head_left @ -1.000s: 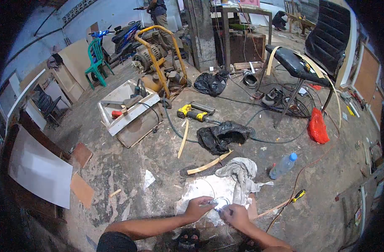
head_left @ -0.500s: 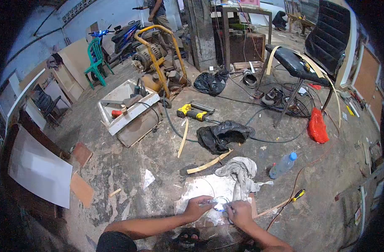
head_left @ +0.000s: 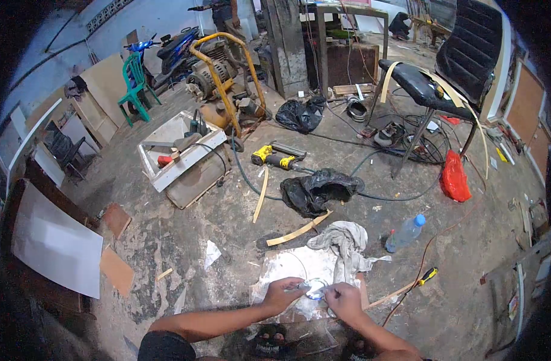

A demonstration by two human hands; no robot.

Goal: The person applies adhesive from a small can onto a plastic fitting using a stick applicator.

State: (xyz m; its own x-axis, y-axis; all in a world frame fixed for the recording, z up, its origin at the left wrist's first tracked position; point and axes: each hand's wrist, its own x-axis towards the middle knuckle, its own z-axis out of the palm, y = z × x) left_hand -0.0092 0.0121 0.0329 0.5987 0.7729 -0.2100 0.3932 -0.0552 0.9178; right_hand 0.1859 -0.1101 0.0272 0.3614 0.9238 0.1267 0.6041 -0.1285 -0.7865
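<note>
Low in the head view, a small round shiny object [head_left: 315,289] sits between my two hands, above a white-stained board [head_left: 275,268]. My left hand [head_left: 283,296] pinches its left side with closed fingers. On its right edge are the bent, closed fingers of my right hand [head_left: 344,301]. Glare hides the object's detail. A crumpled grey-white cloth [head_left: 342,245] lies at the board's upper right.
Around the board are a clear bottle [head_left: 406,233], a yellow-black screwdriver [head_left: 429,276], wooden strips [head_left: 299,230], a black bag [head_left: 317,191] and a yellow nail gun [head_left: 278,157]. Behind stand a yellow-framed compressor [head_left: 227,84], a black chair [head_left: 429,90] and a person [head_left: 222,13].
The round object's bright glare has varied as it tilts slightly between my hands. The whole view has shifted slightly. The person in the background has moved an arm and changed stance.
</note>
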